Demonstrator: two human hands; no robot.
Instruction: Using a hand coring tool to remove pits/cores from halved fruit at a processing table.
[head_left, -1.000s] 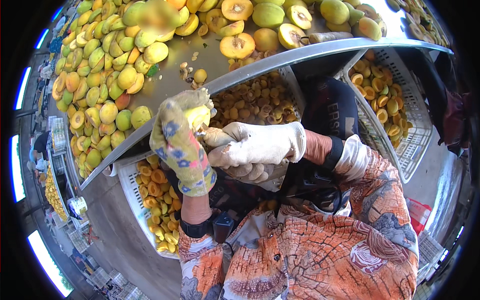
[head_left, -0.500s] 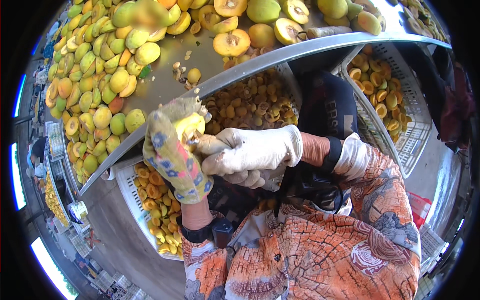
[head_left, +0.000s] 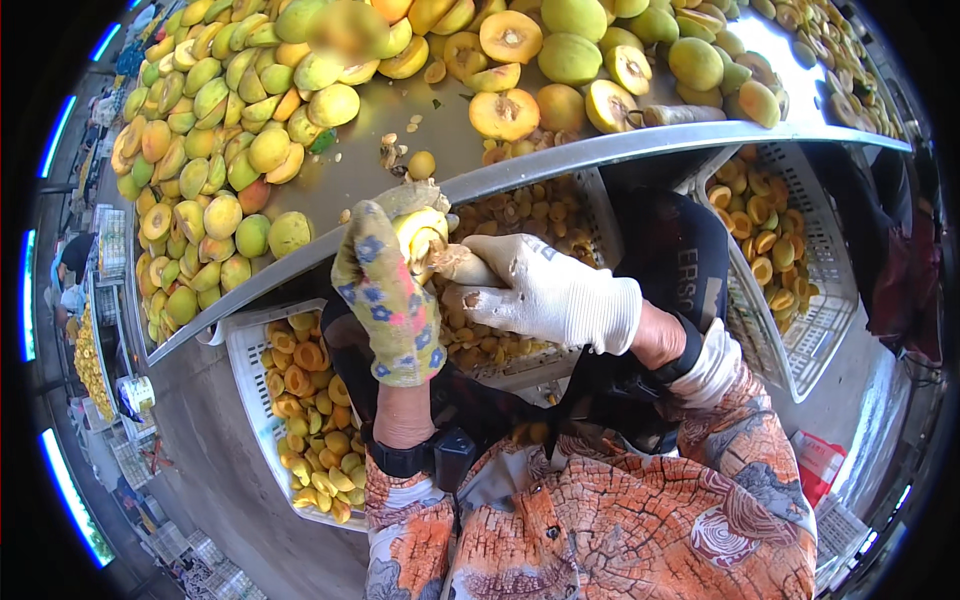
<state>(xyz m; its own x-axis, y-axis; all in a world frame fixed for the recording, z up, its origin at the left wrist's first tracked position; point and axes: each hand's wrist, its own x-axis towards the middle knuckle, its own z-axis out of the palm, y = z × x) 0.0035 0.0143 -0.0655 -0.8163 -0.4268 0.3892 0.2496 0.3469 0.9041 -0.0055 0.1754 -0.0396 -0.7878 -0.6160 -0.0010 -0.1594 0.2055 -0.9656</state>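
My left hand (head_left: 390,285), in a floral cloth glove, is closed around a cut yellow peach (head_left: 422,235), its open flesh turned toward my right hand. My right hand (head_left: 545,290), in a white knit glove stained at the fingertips, grips what looks like a short tan tool handle (head_left: 468,266) between thumb and forefinger. The front end of the handle meets the brownish middle of the peach, so the tool's tip is hidden. Both hands are just in front of the metal table's rim (head_left: 560,152), above my lap.
Whole and halved peaches (head_left: 200,215) are heaped on the table. A similar handled tool (head_left: 682,115) lies near its rim. White crates of peach halves stand left (head_left: 255,400) and right (head_left: 835,300); another container of yellow-brown pieces (head_left: 500,340) is below my hands.
The view has shifted, so the table appears lower and further right. My right hand has turned, its back now more upward, and its lower fingers are less visible. Both grips stay closed.
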